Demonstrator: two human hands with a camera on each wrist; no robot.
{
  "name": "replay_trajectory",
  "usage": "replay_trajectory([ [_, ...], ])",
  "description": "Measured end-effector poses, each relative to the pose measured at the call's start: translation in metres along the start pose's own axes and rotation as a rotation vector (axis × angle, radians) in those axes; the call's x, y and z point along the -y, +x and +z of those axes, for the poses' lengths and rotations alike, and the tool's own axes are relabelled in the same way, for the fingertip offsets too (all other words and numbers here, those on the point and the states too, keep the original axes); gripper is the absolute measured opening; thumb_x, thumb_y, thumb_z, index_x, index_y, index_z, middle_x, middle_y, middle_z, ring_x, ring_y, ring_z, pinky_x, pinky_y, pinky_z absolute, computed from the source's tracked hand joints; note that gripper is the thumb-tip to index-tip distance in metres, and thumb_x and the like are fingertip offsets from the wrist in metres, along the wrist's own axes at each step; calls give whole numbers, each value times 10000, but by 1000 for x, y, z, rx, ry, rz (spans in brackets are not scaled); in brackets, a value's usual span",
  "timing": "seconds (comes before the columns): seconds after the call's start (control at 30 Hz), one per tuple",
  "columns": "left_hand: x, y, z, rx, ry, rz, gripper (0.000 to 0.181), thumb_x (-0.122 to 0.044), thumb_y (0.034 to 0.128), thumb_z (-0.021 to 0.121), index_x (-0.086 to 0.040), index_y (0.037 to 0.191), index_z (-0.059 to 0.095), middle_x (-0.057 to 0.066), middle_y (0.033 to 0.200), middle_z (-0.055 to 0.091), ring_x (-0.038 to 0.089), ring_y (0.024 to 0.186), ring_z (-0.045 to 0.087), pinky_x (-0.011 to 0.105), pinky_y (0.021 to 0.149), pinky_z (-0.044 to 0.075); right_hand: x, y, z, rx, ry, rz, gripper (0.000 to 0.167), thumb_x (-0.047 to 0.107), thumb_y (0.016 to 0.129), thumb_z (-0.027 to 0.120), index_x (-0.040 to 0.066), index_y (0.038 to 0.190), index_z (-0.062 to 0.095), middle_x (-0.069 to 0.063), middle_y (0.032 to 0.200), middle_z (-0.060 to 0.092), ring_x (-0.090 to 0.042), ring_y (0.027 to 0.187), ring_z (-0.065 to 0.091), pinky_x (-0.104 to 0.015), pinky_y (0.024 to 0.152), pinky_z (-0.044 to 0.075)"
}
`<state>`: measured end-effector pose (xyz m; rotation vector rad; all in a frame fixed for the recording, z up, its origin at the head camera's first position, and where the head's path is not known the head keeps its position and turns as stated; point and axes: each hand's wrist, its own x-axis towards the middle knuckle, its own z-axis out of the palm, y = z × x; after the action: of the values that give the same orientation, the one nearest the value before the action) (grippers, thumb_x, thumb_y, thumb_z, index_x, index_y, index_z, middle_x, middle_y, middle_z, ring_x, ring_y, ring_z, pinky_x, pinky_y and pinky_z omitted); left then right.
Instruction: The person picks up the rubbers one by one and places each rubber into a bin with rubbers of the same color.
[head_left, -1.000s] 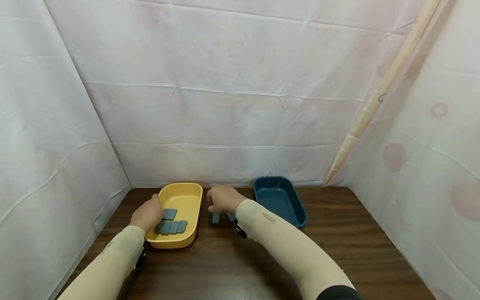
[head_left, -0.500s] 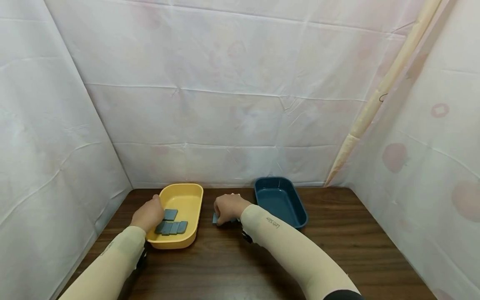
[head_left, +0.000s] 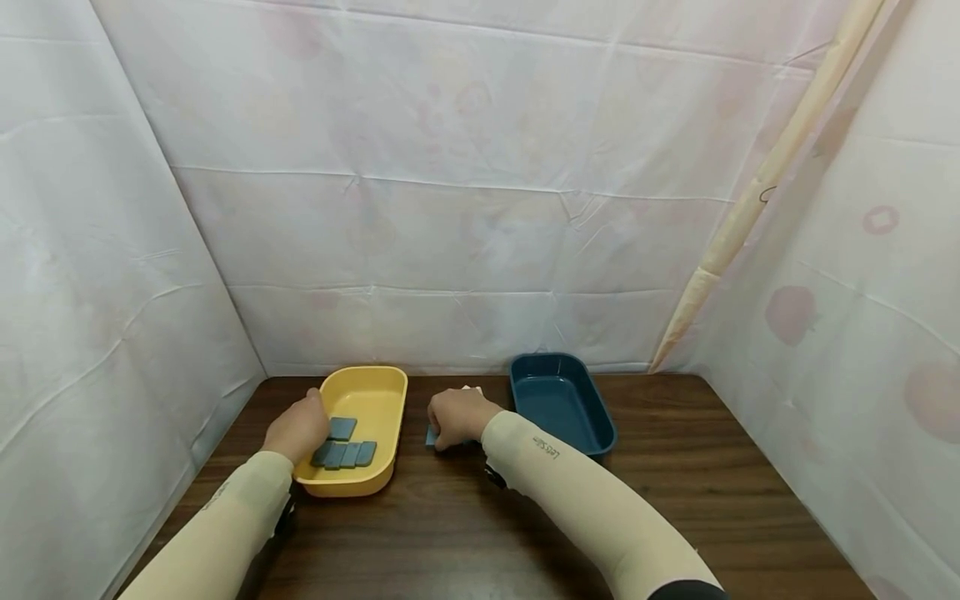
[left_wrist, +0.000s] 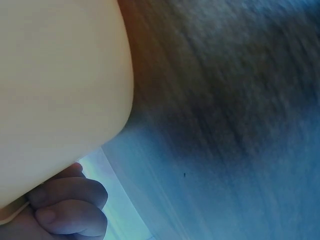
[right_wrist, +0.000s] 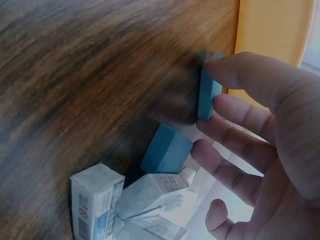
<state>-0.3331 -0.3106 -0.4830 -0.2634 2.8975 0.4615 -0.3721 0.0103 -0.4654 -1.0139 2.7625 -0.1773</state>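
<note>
Left hand (head_left: 298, 427) first, from the head view: it grips the left side of a yellow, round-cornered rectangular tray (head_left: 371, 398), where flat grey-blue rectangular blocks (head_left: 347, 455) lie, a row of them nearer the person. Across the way, the right hand (head_left: 459, 415) is low over the dark brown wood-grain table (head_left: 420, 533), between that tray and a glossy dark-blue rectangular tray (head_left: 558, 408). Over to the left wrist: fingers curled at the yellow wall, clamped on it. And the right wrist: thumb and fingertips pinch a slim blue rectangular block (right_wrist: 205, 97) close to the yellow tray, a second, chunkier blue block (right_wrist: 167, 150) just beside the fingers, and printed white box-shaped packets (right_wrist: 97, 200) next to that.
</note>
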Motion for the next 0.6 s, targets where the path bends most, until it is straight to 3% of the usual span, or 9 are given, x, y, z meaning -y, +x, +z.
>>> replay_trajectory([
  [0.1,0,0,0,3,-9,-3,632,-129,1191,374,213,1684,176,396,1434,648,367,1050,705,603,917,614,0,1,-1,0,8,-11,247,322,935,913,292,772,730,136,792,706,-132,731,630,-593,1080,561],
  [0.2,0,1,0,4,-13,-4,644,-132,1188,383,210,1690,167,396,1443,642,372,1055,701,610,930,609,-2,2,-4,-4,38,-21,220,343,962,897,286,818,741,129,828,714,-124,722,643,-462,919,610],
  [0.3,0,1,0,2,-15,-6,660,-134,1183,390,210,1695,154,395,1448,639,375,1059,697,617,943,605,-2,4,-10,-18,66,-30,187,368,982,889,278,885,757,125,878,728,-111,742,659,-346,758,587],
  [0.6,1,-1,-1,-5,-22,-3,616,-141,1196,363,202,1680,196,380,1435,653,361,1054,698,604,933,606,7,11,-29,-150,102,-69,167,366,997,850,265,918,742,102,891,713,-109,745,624,-295,692,533],
])
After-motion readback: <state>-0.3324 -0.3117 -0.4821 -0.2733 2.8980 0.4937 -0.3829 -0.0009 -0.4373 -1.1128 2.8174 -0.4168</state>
